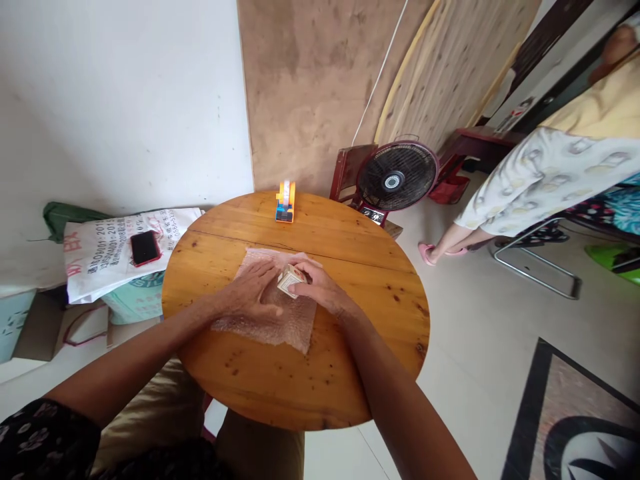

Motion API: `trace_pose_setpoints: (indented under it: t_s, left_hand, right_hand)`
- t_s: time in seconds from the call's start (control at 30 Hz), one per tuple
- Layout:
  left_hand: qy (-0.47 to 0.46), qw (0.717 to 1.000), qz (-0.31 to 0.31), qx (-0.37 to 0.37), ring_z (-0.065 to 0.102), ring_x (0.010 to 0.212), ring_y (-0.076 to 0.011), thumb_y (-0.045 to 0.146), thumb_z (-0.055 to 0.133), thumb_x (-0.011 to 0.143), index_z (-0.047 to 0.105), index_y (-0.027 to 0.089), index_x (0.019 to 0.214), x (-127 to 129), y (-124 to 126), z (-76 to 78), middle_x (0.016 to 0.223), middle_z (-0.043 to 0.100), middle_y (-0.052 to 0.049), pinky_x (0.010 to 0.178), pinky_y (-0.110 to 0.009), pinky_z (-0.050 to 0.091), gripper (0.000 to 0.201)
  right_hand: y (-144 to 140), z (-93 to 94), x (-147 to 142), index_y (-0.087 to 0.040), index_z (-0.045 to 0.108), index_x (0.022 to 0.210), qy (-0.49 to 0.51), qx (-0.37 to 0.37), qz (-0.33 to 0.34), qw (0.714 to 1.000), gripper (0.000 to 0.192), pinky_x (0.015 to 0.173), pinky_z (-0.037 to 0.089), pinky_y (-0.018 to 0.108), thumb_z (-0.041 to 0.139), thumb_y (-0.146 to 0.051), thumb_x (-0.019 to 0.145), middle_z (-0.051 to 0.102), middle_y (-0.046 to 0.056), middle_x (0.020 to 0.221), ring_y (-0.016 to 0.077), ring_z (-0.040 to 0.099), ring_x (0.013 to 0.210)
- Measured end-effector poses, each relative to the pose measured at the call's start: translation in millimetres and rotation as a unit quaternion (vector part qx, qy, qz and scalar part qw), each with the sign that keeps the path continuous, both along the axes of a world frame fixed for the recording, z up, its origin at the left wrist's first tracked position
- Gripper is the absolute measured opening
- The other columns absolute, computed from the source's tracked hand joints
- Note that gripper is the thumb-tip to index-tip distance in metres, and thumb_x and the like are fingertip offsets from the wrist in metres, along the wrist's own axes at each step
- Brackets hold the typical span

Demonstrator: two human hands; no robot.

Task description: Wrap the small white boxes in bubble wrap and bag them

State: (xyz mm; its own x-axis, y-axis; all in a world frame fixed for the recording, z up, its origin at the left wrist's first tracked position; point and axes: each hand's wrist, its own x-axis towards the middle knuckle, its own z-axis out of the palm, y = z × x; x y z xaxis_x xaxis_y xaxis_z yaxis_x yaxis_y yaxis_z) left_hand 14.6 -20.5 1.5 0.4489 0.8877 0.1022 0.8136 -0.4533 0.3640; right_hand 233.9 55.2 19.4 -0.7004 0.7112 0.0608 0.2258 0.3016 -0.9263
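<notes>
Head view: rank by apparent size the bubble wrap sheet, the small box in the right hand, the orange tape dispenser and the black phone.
1. bubble wrap sheet
2. black phone
3. and 4. orange tape dispenser and small box: too alike, and hands partly cover the box.

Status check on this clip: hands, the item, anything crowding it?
Left hand flat on the bubble wrap. Right hand gripping the small box over the wrap. Orange-blue object at the table's far edge, well apart.
</notes>
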Motion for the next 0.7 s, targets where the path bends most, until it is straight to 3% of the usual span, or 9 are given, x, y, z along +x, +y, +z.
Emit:
trace_pose_setpoints:
  t_s: [0.07,0.17,0.37,0.53,0.7]
  left_hand:
    - [0.012,1.000,0.024,0.012,0.022,0.149,-0.0360,0.070,0.052,0.083,0.027,0.012,0.153,-7.4,-4.2,3.4,0.159,0.029,-0.020,0.121,-0.052,0.014,0.093]
    - [0.034,0.999,0.041,-0.004,0.024,0.148,-0.0370,0.068,0.058,0.079,0.023,0.013,0.154,-16.6,-11.7,1.5,0.158,0.030,-0.021,0.120,-0.055,0.013,0.100]
    - [0.012,0.998,0.069,-0.007,0.024,0.148,-0.0359,0.066,0.066,0.072,0.018,0.010,0.154,-19.2,-17.2,-12.5,0.158,0.029,-0.023,0.122,-0.052,0.009,0.111]
    - [-0.005,0.998,0.070,-0.001,0.025,0.148,-0.0362,0.063,0.069,0.071,0.017,0.011,0.155,-19.7,-16.1,-14.7,0.158,0.029,-0.021,0.121,-0.053,0.010,0.111]
    - [-0.010,0.997,0.073,0.010,0.025,0.148,-0.0367,0.061,0.071,0.070,0.016,0.016,0.155,-19.9,-17.1,-14.9,0.158,0.030,-0.020,0.121,-0.055,0.011,0.111]
  right_hand:
    - [0.1,-2.6,-1.1,-0.018,0.060,0.097,-0.007,0.002,-0.037,0.999,0.033,0.086,0.046,0.032,0.068,-0.031,0.067,0.063,0.003,0.112,0.0187,0.059,0.095]
    - [-1.5,-3.8,-5.1,-0.019,0.059,0.095,-0.029,0.026,-0.063,0.997,0.032,0.076,0.046,0.029,0.068,-0.032,0.068,0.062,0.000,0.099,0.0156,0.057,0.081]
    - [-18.3,-5.0,-20.3,-0.019,0.062,0.103,-0.093,0.201,-0.074,0.972,0.037,0.094,0.043,0.037,0.073,-0.030,0.069,0.063,0.007,0.113,0.0236,0.056,0.106]
    - [-24.3,-10.8,-17.8,-0.020,0.049,0.133,-0.080,0.172,-0.055,0.980,0.065,0.100,0.044,0.039,0.071,-0.026,0.072,0.058,0.010,0.131,0.0242,0.056,0.117]
    - [-23.3,-14.3,-14.2,-0.021,0.057,0.123,-0.053,0.151,-0.055,0.986,0.049,0.098,0.047,0.039,0.069,-0.023,0.074,0.065,0.008,0.124,0.0237,0.062,0.111]
